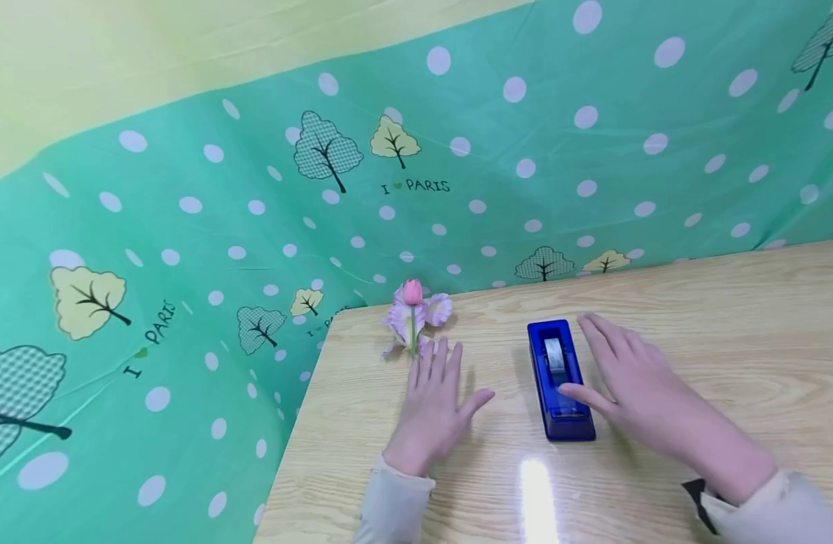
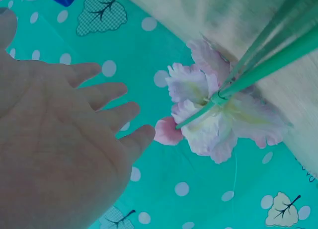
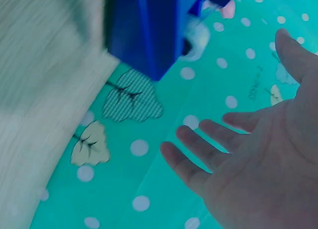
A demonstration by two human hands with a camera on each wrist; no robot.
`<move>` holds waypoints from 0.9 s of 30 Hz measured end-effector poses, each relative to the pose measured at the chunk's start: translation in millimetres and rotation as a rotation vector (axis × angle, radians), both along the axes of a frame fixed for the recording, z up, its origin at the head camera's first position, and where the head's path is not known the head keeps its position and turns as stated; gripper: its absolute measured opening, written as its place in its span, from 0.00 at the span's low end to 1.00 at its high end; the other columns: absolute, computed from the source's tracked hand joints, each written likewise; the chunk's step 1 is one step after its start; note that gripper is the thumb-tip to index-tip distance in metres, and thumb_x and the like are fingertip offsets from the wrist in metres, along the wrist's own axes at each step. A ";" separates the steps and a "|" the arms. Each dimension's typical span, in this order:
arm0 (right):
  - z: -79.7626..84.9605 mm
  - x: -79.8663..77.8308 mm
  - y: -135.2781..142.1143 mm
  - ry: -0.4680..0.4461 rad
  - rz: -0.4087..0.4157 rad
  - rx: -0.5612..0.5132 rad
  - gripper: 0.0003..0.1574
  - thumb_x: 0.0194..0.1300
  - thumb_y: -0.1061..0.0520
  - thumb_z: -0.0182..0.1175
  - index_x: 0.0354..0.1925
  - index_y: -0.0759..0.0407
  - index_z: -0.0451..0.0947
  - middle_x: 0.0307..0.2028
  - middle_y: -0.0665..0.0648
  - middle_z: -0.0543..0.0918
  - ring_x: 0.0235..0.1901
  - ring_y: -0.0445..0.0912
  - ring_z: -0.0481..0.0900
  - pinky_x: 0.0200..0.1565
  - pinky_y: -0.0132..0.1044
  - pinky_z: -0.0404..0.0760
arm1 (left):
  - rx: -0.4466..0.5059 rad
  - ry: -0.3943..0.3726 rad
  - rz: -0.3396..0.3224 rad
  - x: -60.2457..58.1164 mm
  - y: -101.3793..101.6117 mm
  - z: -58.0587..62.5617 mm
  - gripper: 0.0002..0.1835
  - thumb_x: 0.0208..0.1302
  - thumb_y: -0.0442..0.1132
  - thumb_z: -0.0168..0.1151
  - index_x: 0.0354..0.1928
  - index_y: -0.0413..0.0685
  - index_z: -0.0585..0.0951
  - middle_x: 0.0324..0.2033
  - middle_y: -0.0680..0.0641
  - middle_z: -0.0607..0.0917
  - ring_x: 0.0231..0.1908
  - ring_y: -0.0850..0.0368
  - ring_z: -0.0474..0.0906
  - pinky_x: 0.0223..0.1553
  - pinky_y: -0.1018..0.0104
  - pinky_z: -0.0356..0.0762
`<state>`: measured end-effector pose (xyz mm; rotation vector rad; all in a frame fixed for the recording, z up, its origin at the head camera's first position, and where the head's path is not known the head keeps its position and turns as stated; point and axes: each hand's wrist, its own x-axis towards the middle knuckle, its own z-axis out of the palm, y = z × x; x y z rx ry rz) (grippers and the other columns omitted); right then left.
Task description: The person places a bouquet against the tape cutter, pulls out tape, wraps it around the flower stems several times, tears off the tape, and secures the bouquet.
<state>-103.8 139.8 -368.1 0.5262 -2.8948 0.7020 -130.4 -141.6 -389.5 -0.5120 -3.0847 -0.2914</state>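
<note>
Cloth, green, white-dotted, tree-printed [image 1: 416,136]: behind the tape dispenser; cut off by the frame.

Bench, wood-grain [image 1: 729,325]: beneath the dispenser; near edge out of frame.

Hands, two, both empty, thumbs spread wide. Left hand [image 1: 435,408]: left of the dispenser, fingers extended; a forward sweep could brush the flowers aside. Right hand [image 1: 634,385]: just right of the dispenser, thumb across it in the head view; contact uncertain. A careless thumb could nudge it askew.

Tape dispenser, blue [image 1: 547,378]: on the bench, between the hands; an off-centre grip would probably twist it. Cutting edge not made out; mostly cropped in both wrist views.

Iris-like flower, frilled, lilac [image 1: 399,323]: left of and beyond the dispenser. Stem hard to separate from the tulip's.

Tulip, pink, green-stemmed [image 1: 413,292]: over the lilac petals; a snagged stem could drag both. Lower stem hidden behind left fingertips.

Tape roll, whitish [image 1: 555,355]: inside the dispenser; loose end indistinct.
</note>
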 end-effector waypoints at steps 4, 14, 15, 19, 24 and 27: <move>4.4 1.1 -15.8 0.033 0.013 -0.014 0.58 0.69 0.32 0.55 0.77 0.67 0.45 0.73 0.72 0.55 0.68 0.71 0.57 0.62 0.73 0.58 | 0.044 0.024 0.008 -2.7 -3.2 1.9 0.47 0.69 0.73 0.34 0.78 0.48 0.52 0.78 0.41 0.49 0.78 0.44 0.41 0.76 0.45 0.42; 0.2 3.3 -61.1 0.086 0.105 -0.046 0.53 0.71 0.33 0.53 0.75 0.66 0.51 0.71 0.69 0.61 0.69 0.67 0.61 0.63 0.69 0.64 | 0.139 0.041 0.064 -11.2 -20.5 6.7 0.42 0.71 0.65 0.48 0.76 0.45 0.57 0.75 0.36 0.56 0.74 0.38 0.54 0.74 0.44 0.51; -0.2 3.7 -65.7 0.088 0.113 -0.045 0.53 0.70 0.33 0.53 0.75 0.66 0.52 0.71 0.69 0.61 0.69 0.66 0.61 0.63 0.68 0.64 | 0.150 0.040 0.071 -12.2 -22.9 6.6 0.42 0.71 0.65 0.49 0.76 0.45 0.57 0.75 0.37 0.57 0.73 0.38 0.55 0.73 0.43 0.52; 0.1 5.1 -82.0 0.089 0.129 -0.034 0.52 0.69 0.33 0.54 0.74 0.66 0.54 0.69 0.69 0.65 0.68 0.64 0.64 0.65 0.65 0.64 | 0.172 0.041 0.104 -17.0 -32.6 3.3 0.42 0.71 0.62 0.52 0.75 0.43 0.57 0.73 0.36 0.61 0.72 0.38 0.58 0.71 0.42 0.57; -0.1 4.0 -102.9 0.026 0.150 -0.030 0.53 0.70 0.30 0.51 0.72 0.69 0.58 0.67 0.69 0.68 0.67 0.64 0.66 0.65 0.62 0.66 | 0.208 0.015 0.148 -21.5 -44.0 1.4 0.42 0.70 0.60 0.56 0.76 0.44 0.57 0.73 0.35 0.60 0.73 0.36 0.57 0.70 0.40 0.59; -2.0 3.1 -117.3 -0.077 0.173 -0.037 0.53 0.71 0.30 0.48 0.71 0.72 0.59 0.68 0.71 0.67 0.68 0.65 0.64 0.68 0.61 0.64 | 0.232 0.001 0.173 -23.2 -49.2 1.2 0.42 0.69 0.58 0.59 0.76 0.43 0.57 0.73 0.34 0.59 0.72 0.36 0.57 0.69 0.40 0.60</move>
